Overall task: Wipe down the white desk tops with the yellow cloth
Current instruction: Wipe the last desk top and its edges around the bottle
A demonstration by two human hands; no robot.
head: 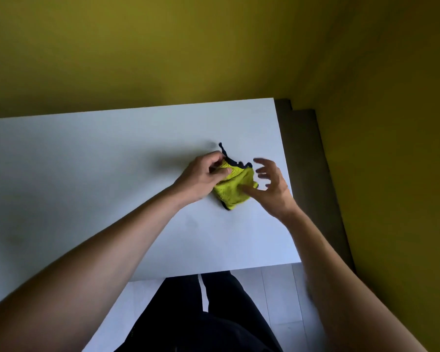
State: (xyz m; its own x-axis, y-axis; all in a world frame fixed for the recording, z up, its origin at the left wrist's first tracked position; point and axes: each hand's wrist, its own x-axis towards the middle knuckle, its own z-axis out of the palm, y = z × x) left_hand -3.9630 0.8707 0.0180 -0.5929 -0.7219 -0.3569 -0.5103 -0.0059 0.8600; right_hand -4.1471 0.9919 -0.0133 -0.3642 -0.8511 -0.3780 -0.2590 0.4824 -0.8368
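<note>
Near the right edge of the white surface [87,174]: yellow cloth [233,189], bunched, dark-trimmed. Left hand [201,176] pinches its far-left part. Right hand [271,185] spread, thumb touching the cloth.

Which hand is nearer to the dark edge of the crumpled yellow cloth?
Left. The left hand pinches the crumpled yellow cloth right beside its dark edge. The right hand is open at the cloth's right side, its thumb touching.

A white desk top [112,174] bears a bunched yellow cloth [235,189] near its right edge.
</note>
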